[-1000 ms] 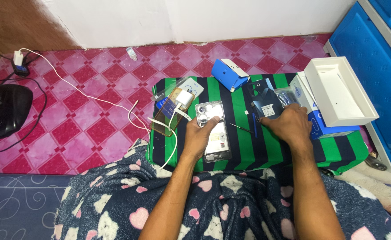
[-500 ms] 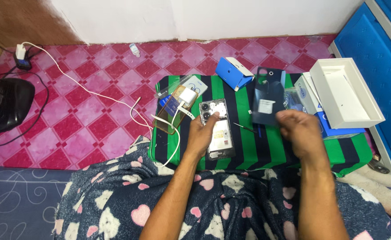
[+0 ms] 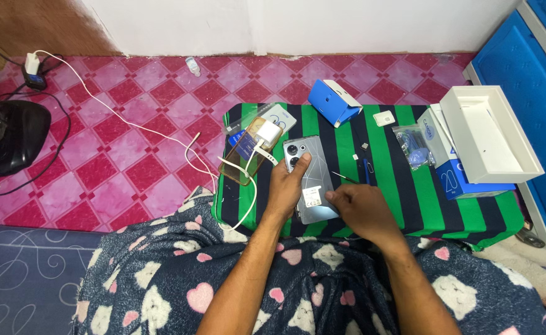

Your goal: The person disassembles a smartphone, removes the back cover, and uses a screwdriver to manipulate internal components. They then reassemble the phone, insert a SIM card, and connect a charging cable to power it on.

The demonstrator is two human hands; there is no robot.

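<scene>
A silver-grey phone (image 3: 312, 174) lies back up on the green and black striped cloth (image 3: 422, 208), its camera lenses at the far end and a small sticker near its near end. My left hand (image 3: 286, 186) rests on the phone's left side, fingers reaching toward the lenses. My right hand (image 3: 358, 209) is curled at the phone's near right corner, fingertips pinching its edge. A thin pin (image 3: 345, 178) and a small blue tool (image 3: 367, 171) lie just right of the phone.
A white charger plug (image 3: 267, 133) and cable sit on a brownish clear case (image 3: 243, 162) to the left. Behind are a small blue box (image 3: 334, 103), a plastic bag (image 3: 414, 149) and a white open box (image 3: 490, 133). A black fan (image 3: 9, 136) stands on the floor.
My right hand held a dark back cover up half a second ago. That cover is out of view now, and the hand has come down to the phone's near right corner.
</scene>
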